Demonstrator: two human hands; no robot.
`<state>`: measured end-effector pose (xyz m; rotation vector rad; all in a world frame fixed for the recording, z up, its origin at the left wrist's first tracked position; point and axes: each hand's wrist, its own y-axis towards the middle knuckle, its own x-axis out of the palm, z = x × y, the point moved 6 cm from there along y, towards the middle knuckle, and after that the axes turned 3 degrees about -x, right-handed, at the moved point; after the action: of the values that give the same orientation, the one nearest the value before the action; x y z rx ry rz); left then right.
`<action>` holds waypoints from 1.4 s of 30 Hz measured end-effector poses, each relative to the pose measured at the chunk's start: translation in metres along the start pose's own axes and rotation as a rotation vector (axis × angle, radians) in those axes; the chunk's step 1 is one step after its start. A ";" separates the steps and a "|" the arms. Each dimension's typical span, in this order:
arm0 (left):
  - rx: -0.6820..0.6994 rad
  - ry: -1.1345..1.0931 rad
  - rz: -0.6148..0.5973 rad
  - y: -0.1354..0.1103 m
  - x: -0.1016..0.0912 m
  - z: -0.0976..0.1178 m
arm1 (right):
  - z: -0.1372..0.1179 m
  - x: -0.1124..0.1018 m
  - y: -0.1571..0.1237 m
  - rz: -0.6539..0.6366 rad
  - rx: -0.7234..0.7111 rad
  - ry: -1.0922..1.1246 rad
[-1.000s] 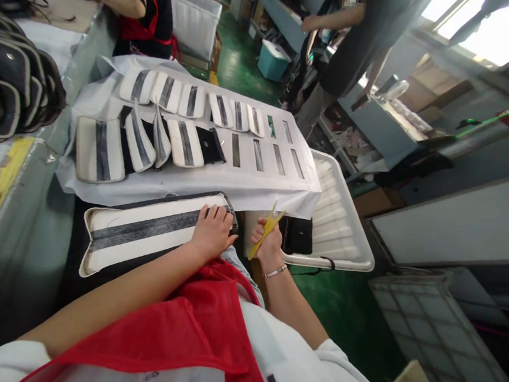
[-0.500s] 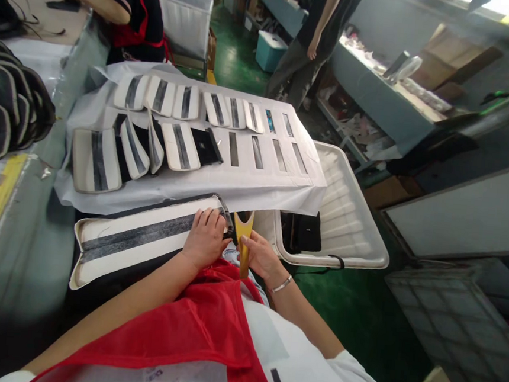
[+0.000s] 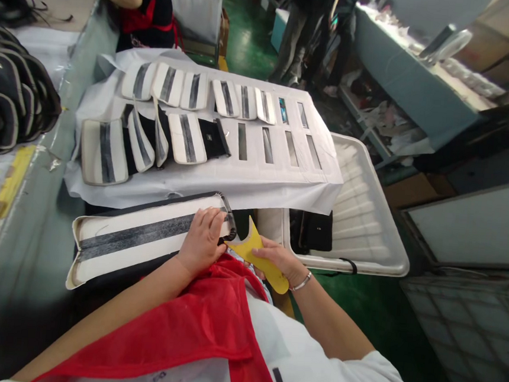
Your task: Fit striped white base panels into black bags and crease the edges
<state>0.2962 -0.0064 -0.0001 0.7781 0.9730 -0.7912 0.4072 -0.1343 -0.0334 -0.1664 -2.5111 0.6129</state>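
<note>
My left hand [image 3: 203, 237] lies over the right end of a long white panel [image 3: 130, 230] with a dark grey stripe, fingers together on top and thumb at the near edge. The panel has a black backing and raised edges; its black right end [image 3: 230, 215] sticks out past my fingers. In my right hand [image 3: 277, 261] is a flat yellow tool [image 3: 260, 257] with a curved notch at its tip, gripped by the thumb and fingers. It slants, the notched tip beside the panel's right end. Whether the tip touches the panel, I cannot tell.
Several smaller striped panels [image 3: 190, 138] stand in two rows on a white slotted board [image 3: 255, 182]. A white bin [image 3: 369, 207] with black pieces [image 3: 317, 231] is at right. Dark panels [image 3: 13, 92] are stacked at left. A seated person [image 3: 146, 3] and others standing are beyond.
My right hand has moved right and turned the yellow tool from nearly upright to a slant, notched tip towards the panel's end. My left hand stays on the panel. The view has shifted slightly.
</note>
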 end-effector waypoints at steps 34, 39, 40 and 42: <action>-0.249 0.003 -0.328 0.023 -0.005 0.019 | -0.016 -0.031 0.007 -0.069 0.111 -0.179; -0.251 0.002 -0.329 0.025 -0.005 0.019 | -0.018 -0.033 0.011 -0.093 0.125 -0.185; -0.250 0.009 -0.331 0.025 -0.004 0.018 | -0.018 -0.034 0.012 -0.099 0.129 -0.179; -0.240 0.021 -0.334 0.025 -0.004 0.018 | -0.016 -0.035 0.013 -0.108 0.135 -0.166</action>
<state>0.3237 -0.0088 0.0150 0.4218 1.2103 -0.9331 0.4454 -0.1245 -0.0443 0.0730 -2.6051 0.7767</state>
